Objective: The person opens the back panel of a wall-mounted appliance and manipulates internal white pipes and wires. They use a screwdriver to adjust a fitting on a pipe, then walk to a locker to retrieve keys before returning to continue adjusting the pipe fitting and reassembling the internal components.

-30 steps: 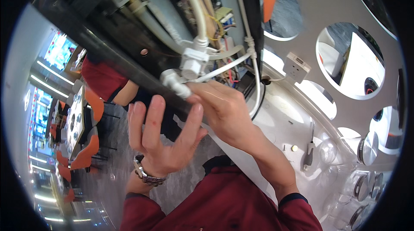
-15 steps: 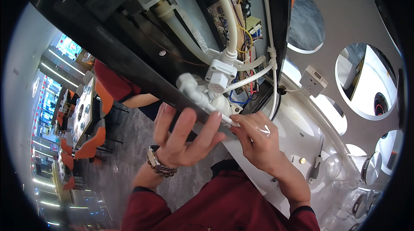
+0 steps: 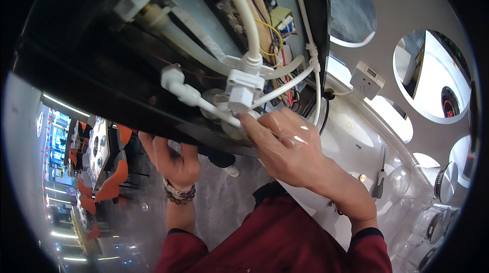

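An open black machine casing [image 3: 107, 97] tilts across the upper part of the view, tubes and wiring bared inside it. Thumb and fingers of my right hand [image 3: 290, 143] are closed on the end of a thin white tube [image 3: 219, 114]. At the tube's other end is a white elbow fitting [image 3: 179, 85]. Just above my fingertips sits a white valve block [image 3: 243, 89] with a thick white hose [image 3: 239, 3] rising from it. My left hand [image 3: 175, 163] grips the casing's lower edge, its fingertips partly hidden behind that edge.
A screwdriver [image 3: 380, 179] and small metal parts lie on the white counter [image 3: 346, 156] to the right, with clear lidded jars [image 3: 445, 184] beyond. A power socket box [image 3: 365, 80] stands behind them. Tables and orange chairs [image 3: 113, 179] are at the left; another person's shoe [image 3: 232, 171] shows on the floor.
My left hand has gone from beside the tube to the casing's lower edge. The white tube and elbow fitting have shifted left, with my right hand still on the tube. The casing looks more tilted.
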A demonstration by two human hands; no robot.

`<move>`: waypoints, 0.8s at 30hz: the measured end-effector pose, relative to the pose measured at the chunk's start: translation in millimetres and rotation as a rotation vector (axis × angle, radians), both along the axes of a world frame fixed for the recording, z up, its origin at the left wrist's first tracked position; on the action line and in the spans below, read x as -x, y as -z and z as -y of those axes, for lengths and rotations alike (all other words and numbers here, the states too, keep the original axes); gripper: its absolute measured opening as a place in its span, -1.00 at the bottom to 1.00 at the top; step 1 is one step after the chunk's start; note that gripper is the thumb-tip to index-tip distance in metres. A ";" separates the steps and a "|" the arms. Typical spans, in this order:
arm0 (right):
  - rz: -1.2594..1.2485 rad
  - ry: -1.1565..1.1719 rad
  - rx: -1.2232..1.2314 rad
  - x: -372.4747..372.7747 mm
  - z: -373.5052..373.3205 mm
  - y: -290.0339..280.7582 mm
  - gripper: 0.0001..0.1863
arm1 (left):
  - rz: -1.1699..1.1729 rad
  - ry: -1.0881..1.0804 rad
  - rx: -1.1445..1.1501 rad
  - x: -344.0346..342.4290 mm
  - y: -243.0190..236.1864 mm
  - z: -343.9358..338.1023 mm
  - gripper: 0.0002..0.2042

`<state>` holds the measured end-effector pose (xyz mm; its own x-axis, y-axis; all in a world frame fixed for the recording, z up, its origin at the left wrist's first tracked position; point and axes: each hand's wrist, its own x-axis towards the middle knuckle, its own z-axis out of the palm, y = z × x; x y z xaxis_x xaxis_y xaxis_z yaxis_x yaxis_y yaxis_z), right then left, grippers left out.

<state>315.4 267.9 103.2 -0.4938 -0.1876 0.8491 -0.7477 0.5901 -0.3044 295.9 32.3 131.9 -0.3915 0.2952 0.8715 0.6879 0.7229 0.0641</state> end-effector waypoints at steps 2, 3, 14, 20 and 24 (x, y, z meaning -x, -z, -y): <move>0.040 0.007 -0.046 -15.0 -11.0 9.8 -0.42 | 0.038 -0.010 0.006 -1.6 10.6 2.9 -0.56; 0.038 0.023 -0.026 -21.1 -13.3 14.9 -0.40 | 0.071 0.012 -0.041 -4.3 22.2 9.3 -0.54; -0.028 0.288 0.068 -42.3 -22.8 50.6 -0.42 | 0.188 -0.191 -0.014 -53.6 42.6 -13.7 -0.64; 0.066 0.420 0.044 -66.7 -42.5 75.7 -0.41 | 0.032 -0.175 0.121 -78.3 40.1 -61.0 -0.79; 0.211 0.390 -0.002 -71.1 -61.9 78.1 -0.41 | 0.216 0.024 0.447 -100.0 38.3 -52.9 -0.69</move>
